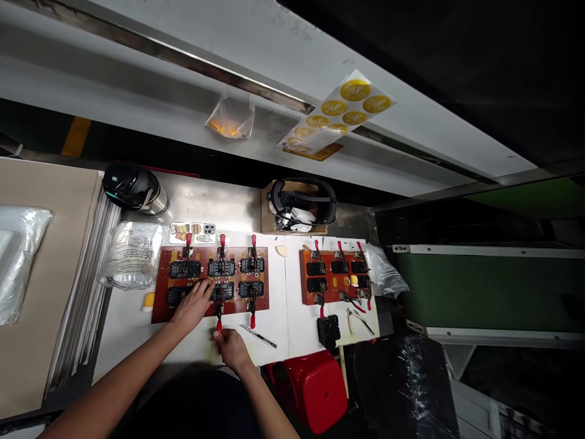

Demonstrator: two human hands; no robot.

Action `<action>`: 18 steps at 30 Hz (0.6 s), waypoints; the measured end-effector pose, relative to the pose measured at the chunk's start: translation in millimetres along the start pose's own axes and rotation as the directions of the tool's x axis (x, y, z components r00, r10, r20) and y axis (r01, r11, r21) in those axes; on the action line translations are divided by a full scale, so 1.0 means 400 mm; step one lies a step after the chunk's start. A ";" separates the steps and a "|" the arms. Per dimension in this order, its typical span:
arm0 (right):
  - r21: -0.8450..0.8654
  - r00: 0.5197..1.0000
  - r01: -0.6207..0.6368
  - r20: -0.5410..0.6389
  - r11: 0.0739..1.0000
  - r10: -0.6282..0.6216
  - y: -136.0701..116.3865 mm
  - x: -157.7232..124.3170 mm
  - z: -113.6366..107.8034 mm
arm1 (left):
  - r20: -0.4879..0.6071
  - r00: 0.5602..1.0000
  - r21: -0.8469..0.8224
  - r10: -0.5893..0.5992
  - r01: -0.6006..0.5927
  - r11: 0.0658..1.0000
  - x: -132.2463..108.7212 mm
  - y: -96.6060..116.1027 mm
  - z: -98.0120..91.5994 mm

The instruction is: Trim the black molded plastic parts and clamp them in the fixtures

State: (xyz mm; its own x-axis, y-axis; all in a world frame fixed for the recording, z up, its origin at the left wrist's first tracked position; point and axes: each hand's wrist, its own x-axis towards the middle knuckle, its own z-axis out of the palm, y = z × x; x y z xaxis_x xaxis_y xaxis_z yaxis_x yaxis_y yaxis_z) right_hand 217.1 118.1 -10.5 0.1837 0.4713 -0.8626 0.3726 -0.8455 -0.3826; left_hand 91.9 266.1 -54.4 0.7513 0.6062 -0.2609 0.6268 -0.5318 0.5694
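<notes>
Head view: L hand, fingers spread, resting on black module, no grasp, on red fixture board. R hand at board's 6 o'clock, fingers curled just below red clamp handle, hold unclear; craft knife at its 2 o'clock.

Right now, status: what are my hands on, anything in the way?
Left hand on black block, red clamp board. Right hand at red clamp handle. Metal knife alongside, not blocking.
</notes>
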 end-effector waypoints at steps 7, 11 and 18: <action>-0.124 0.998 -0.049 -0.032 0.991 0.045 0.011 0.016 0.015 | -0.010 1.000 0.011 -0.001 0.001 1.000 0.001 -0.002 -0.002; -0.218 0.988 -0.130 -0.108 0.967 0.108 0.011 0.022 0.049 | -0.032 0.999 0.016 -0.020 0.020 1.000 0.007 0.021 -0.002; -0.217 0.977 -0.207 -0.105 0.954 0.188 -0.011 0.015 0.045 | -0.126 0.988 0.003 -0.093 0.095 0.996 -0.081 0.016 -0.078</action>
State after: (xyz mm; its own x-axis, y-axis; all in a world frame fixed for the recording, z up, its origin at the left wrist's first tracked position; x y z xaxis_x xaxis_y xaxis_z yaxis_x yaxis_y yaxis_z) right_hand 200.3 120.2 -19.9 0.3452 0.3280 -0.8793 0.5150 -0.8495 -0.1147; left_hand 65.2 261.5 -18.2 0.6576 0.7227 -0.2129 0.6958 -0.4741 0.5395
